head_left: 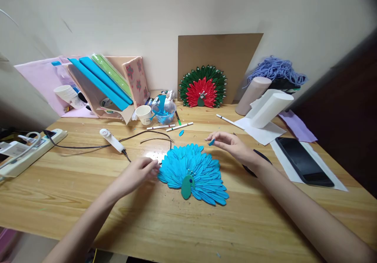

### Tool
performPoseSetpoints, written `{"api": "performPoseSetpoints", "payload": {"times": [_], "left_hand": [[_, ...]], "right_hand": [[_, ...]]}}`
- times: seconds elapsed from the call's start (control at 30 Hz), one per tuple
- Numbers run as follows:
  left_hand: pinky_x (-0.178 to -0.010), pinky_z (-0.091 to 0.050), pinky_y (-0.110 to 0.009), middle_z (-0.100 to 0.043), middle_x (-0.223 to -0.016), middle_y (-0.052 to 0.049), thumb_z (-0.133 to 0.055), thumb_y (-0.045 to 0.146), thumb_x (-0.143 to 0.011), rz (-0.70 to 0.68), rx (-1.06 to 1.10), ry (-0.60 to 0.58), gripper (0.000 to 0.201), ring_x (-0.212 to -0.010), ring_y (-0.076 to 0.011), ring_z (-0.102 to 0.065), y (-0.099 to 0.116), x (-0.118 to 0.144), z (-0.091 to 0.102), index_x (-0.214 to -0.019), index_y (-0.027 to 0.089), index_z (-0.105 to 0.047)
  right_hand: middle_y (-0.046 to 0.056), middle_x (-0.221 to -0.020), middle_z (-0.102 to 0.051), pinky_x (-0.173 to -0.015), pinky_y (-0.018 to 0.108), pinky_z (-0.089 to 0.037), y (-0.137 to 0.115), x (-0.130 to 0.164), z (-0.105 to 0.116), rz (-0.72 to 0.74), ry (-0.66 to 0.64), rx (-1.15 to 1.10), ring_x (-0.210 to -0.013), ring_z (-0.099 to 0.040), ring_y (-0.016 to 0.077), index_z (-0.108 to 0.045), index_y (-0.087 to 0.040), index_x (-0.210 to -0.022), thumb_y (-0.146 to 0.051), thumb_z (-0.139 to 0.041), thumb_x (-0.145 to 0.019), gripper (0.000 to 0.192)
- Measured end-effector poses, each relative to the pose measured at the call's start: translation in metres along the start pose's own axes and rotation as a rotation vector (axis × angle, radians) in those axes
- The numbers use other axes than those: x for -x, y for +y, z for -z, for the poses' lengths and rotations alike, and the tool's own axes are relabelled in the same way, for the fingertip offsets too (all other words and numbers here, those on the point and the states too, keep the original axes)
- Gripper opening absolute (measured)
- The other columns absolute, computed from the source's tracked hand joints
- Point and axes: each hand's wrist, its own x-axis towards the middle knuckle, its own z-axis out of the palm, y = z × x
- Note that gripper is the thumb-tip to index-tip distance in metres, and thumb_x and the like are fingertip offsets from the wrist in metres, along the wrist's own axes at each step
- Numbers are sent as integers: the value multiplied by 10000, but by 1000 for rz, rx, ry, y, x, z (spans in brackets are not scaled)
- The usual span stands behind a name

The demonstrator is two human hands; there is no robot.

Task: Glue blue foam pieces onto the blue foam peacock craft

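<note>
A blue peacock craft (203,165) of layered feathers, with a green body (186,187), lies on the wooden table. At its left edge, my left hand (146,168) is closed with thumb and fingertips on the outer feathers; part of the fingers is hidden. Above the craft's upper right side, my right hand (229,143) pinches a small blue feather piece (211,142) between thumb and finger, apart from the craft. Another loose blue feather piece (181,132) rests on the table behind the craft.
A white glue gun (112,140) with a black cable lies at left, near a power strip (35,153). Behind are markers (179,126), a paper cup (143,114) and a plastic tub (164,112). A red-green peacock (203,88) leans on cardboard. At right lies a phone (303,161).
</note>
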Motion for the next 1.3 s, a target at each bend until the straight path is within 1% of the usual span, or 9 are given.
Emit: {"api": "performPoseSetpoints", "payload": {"times": [0.17,0.3,0.43,0.63,0.8,1.0,1.07,1.2,1.3], "left_hand": [[-964,-436,-395,-595,-1194,-129,-615,515,-712,71,218,213,517,-1145,-265,-535,-31,34,-9,-1093,174,-542],[-976,-446,-361,-526,-1292,-165,-680,422,-703,152,629,122,624,-1175,-243,-525,-27,30,-25,-1223,153,-463],[-880,-494,-343,-609,-1180,-157,-722,368,-683,112,703,47,545,-1037,-235,-612,-17,15,-35,-1140,136,-537],[-781,-502,-297,-683,-960,-80,-786,375,-579,10,537,176,529,-845,-178,-641,-13,-16,-41,-996,122,-581],[-469,-375,-181,-578,-587,31,-717,441,-651,-17,495,145,347,-491,-73,-505,-7,-30,-21,-705,129,-576],[-550,-424,-217,-645,-744,-31,-714,449,-641,0,309,36,428,-626,-131,-570,-2,-55,10,-910,127,-629],[-560,-435,-250,-637,-751,-47,-722,443,-620,-2,158,129,515,-668,-176,-589,0,-63,11,-1000,115,-605],[-773,-459,-370,-582,-984,-102,-721,329,-640,-348,-275,591,563,-970,-258,-555,10,-58,-12,-1131,141,-519],[-821,-437,-367,-565,-1011,-81,-603,315,-782,-613,-578,359,240,-983,-227,-530,20,-40,-45,-986,189,-589]], "right_hand": [[48,-979,-629,-999,393,-409,21,10,13,-324,48,-189,-1029,-597,207,-581,-188,-852,-434,-709,-702,315],[32,-909,-623,-1005,390,-420,25,13,10,-391,21,-304,-1019,-625,217,-552,-186,-802,-399,-738,-681,308],[30,-896,-617,-988,387,-440,26,18,6,-383,45,-299,-975,-640,208,-550,-179,-806,-403,-746,-669,328],[48,-911,-643,-950,366,-451,29,25,6,-304,170,-214,-971,-632,204,-567,-170,-822,-441,-729,-673,349],[22,-818,-669,-833,309,-481,31,27,22,-243,356,-126,-798,-644,151,-610,-172,-805,-459,-738,-643,353],[51,-816,-689,-727,288,-519,26,31,16,-302,284,-79,-728,-649,145,-643,-146,-867,-421,-761,-617,390],[55,-793,-689,-677,273,-528,24,32,8,-381,223,-89,-700,-657,144,-630,-147,-877,-403,-763,-622,385],[37,-751,-674,-615,243,-519,18,36,-4,-451,123,-62,-635,-642,115,-605,-153,-845,-385,-744,-656,329],[11,-701,-645,-609,238,-508,13,39,-10,-458,74,-20,-611,-619,102,-596,-147,-794,-371,-740,-657,299]]}}
